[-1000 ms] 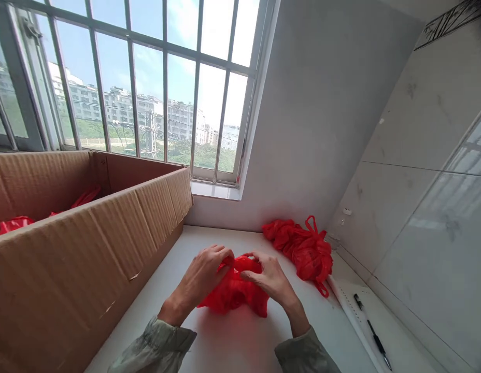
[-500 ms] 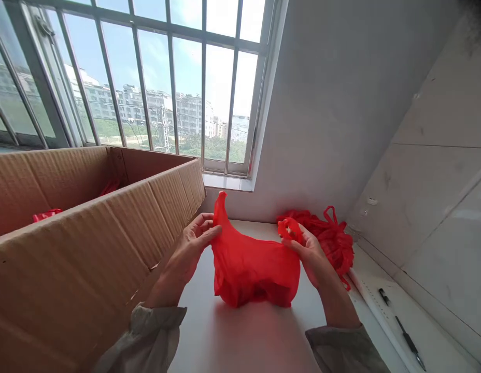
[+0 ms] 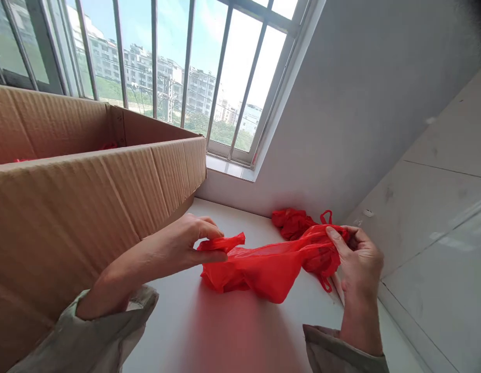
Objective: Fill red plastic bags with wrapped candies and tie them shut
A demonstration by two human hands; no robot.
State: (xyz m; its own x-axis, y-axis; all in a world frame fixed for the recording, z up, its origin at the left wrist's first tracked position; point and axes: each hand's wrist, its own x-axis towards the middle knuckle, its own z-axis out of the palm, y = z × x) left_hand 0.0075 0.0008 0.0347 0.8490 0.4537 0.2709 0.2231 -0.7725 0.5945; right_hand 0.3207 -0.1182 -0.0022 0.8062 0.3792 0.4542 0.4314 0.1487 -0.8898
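A thin red plastic bag [image 3: 259, 267] is stretched between my two hands, just over the white tabletop. My left hand [image 3: 201, 238] pinches one end, with a short tip of the bag poking out past the fingers. At the other end, my right hand [image 3: 359, 254] is closed on gathered plastic, thumb on top, raised higher than the left. Behind the bag and partly covered by it, a heap of red plastic bags [image 3: 293, 223] with loose handle loops lies against the wall. Whether anything is inside the held bag I cannot tell.
On the left stands a large open cardboard box [image 3: 108, 191], with bits of red plastic inside. A barred window [image 3: 209, 83] is behind it. The white table [image 3: 225, 336] meets a grey wall at the back and pale tiled panels on the right.
My right hand has moved right and pulled its end of the bag out. My left hand has turned over, folding the upright handle down. The view has tilted.
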